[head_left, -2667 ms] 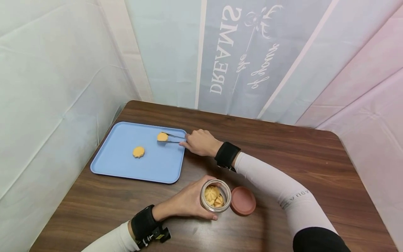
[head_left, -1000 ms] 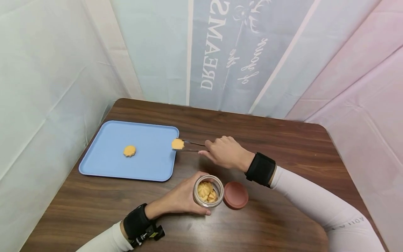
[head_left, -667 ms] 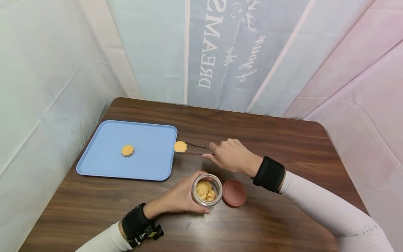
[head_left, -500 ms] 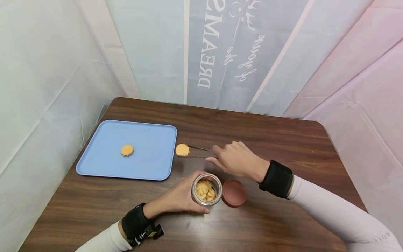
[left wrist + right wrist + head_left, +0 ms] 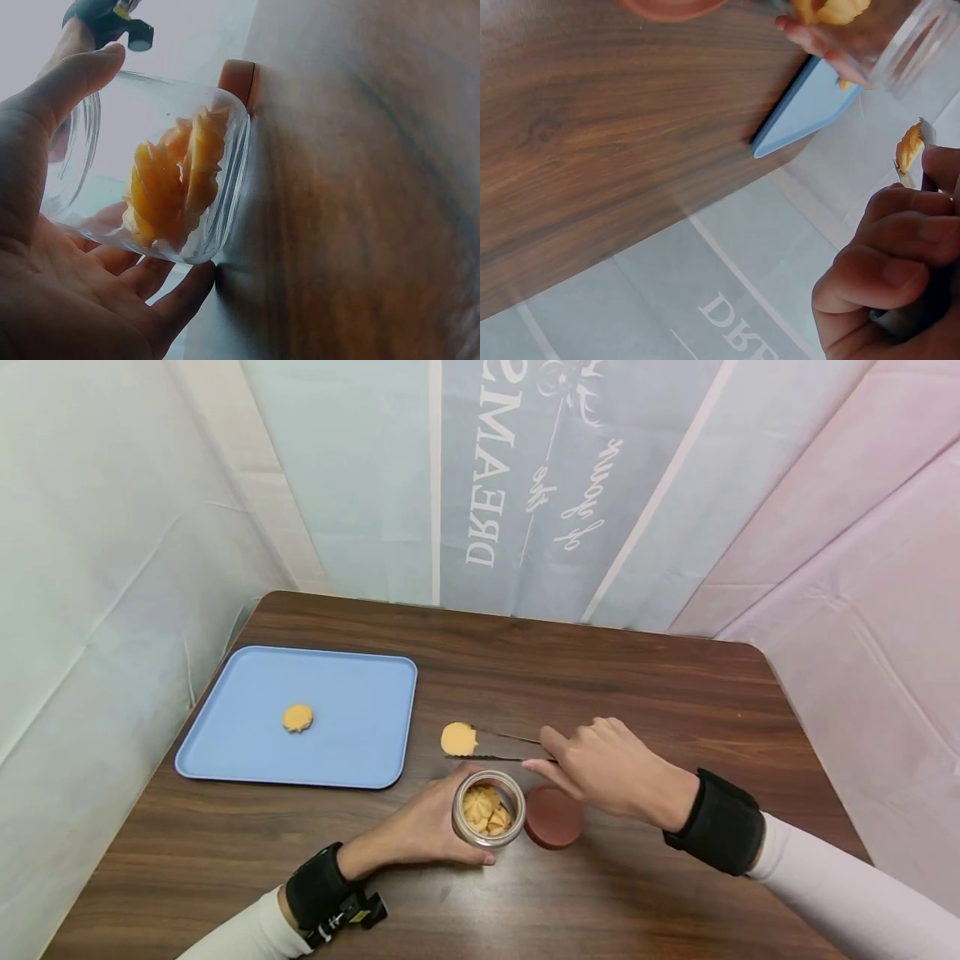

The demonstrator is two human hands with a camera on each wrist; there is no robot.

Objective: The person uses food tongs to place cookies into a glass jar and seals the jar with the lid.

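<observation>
My left hand (image 5: 431, 822) grips a clear glass jar (image 5: 112, 180) from its left side; several ridged yellow cookies (image 5: 176, 180) lie at its bottom. The jar stands on the table with its mouth up. In my right hand (image 5: 611, 768) is a pair of metal tongs (image 5: 510, 758), and a cookie (image 5: 459, 739) sits between the tong tips, just behind the jar. The right wrist view shows the fingers (image 5: 885, 277) curled round the tongs' dark handle. Another cookie (image 5: 297, 718) lies on the blue tray (image 5: 352, 760) at the left.
A reddish-brown round lid (image 5: 554, 817) lies right beside the jar, partly under my right hand in the head view. The wooden table (image 5: 637, 677) runs back to a fabric backdrop (image 5: 360, 485) printed with letters.
My right hand has moved right and toward me, carrying the cookie in the tongs from over the tray to just behind the jar. My left hand keeps its hold on the jar.
</observation>
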